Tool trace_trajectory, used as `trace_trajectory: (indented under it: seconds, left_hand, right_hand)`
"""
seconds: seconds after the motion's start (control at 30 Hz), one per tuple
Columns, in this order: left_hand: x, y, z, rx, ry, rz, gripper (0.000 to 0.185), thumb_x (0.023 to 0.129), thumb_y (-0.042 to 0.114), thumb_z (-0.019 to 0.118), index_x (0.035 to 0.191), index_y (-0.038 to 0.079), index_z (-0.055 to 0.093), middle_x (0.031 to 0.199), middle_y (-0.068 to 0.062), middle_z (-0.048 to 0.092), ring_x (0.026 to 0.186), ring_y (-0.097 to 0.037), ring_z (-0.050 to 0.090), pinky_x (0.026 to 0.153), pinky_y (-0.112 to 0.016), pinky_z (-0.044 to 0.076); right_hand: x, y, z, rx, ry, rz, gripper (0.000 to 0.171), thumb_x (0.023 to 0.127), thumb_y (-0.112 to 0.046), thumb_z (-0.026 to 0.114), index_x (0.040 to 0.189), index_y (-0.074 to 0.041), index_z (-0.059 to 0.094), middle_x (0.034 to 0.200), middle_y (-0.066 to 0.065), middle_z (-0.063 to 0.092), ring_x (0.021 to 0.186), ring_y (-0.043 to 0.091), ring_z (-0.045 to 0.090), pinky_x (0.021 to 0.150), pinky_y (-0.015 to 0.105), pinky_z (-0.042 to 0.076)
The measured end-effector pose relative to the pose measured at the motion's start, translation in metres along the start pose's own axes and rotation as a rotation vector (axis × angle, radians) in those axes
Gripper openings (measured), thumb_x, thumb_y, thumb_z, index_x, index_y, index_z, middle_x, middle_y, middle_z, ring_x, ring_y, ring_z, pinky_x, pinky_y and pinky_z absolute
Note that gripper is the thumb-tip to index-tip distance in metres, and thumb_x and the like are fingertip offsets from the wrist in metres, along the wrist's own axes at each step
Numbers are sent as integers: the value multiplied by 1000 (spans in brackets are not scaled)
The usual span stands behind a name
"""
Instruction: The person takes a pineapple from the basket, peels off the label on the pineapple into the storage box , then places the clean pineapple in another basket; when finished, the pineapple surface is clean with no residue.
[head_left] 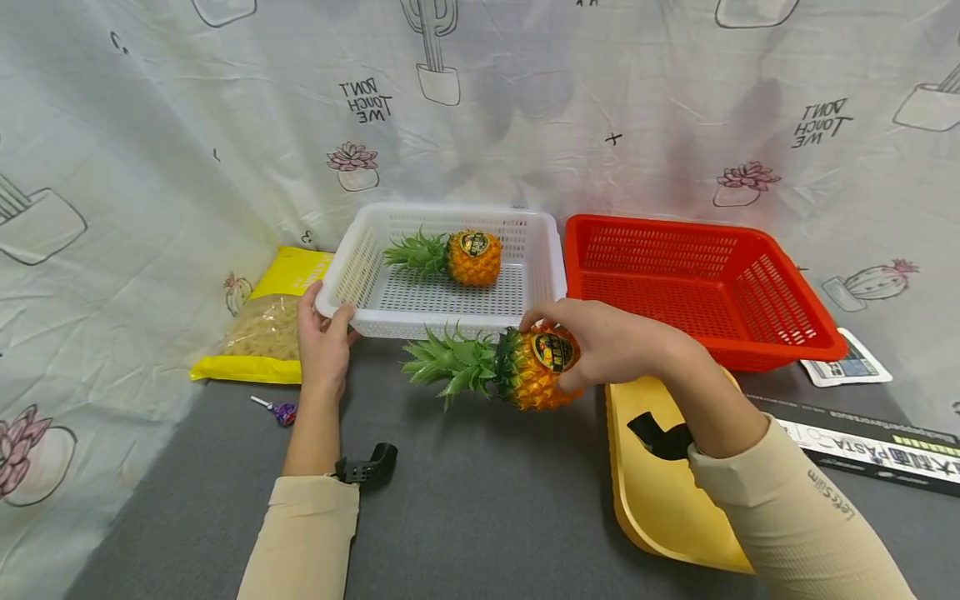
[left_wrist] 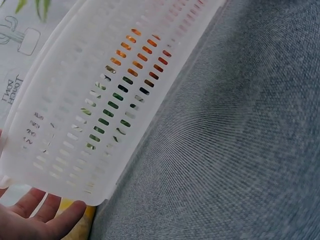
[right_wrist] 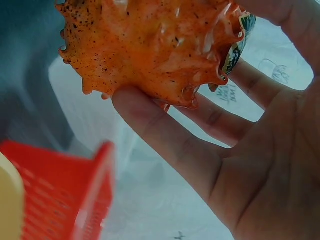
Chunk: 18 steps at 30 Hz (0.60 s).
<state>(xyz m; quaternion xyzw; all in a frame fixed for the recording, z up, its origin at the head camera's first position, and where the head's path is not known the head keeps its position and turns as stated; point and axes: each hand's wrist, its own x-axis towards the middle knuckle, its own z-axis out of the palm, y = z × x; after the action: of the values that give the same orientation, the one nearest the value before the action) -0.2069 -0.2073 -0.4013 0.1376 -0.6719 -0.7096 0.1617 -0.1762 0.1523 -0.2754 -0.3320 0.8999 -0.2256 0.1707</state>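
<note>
My right hand grips a small pineapple by its orange body, just in front of the white basket. The pineapple lies sideways in the grip, green crown pointing left, a dark round label on its upper side. In the right wrist view, the thumb and fingers press around the spiky orange skin of that pineapple. At the basket's front left corner, my left hand holds the rim, with thumb and fingers on either side. Inside the basket lies another pineapple, crown to the left.
Right of the white basket stands a red basket. A yellow bin sits before it, partly under my right forearm. To the left lie a yellow pasta bag and a lollipop. A long black box lies at right.
</note>
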Motion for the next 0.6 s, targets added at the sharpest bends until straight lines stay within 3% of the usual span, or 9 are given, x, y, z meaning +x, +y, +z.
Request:
trace_trajectory:
  seconds: [0.37,0.6]
  left_hand:
    - [1,6,-5,-3,-26,-38,67,102,20,60,162,29,29,158,-10,44,127,-19,51,111,-49,47]
    - [-1,16,-8,118,21,-25,68,100,22,65,161,25,34,155,-10,42,131,-20,51,104,-35,48]
  right_hand:
    - [13,13,32,46,-77,-11,60,78,-9,77,135,-16,58,133,3,62,115,23,55,99,44,47]
    - [18,17,36,23,-84,10,61,77,-9,80,134,-16,59,134,4,62,118,25,55,101,47,48]
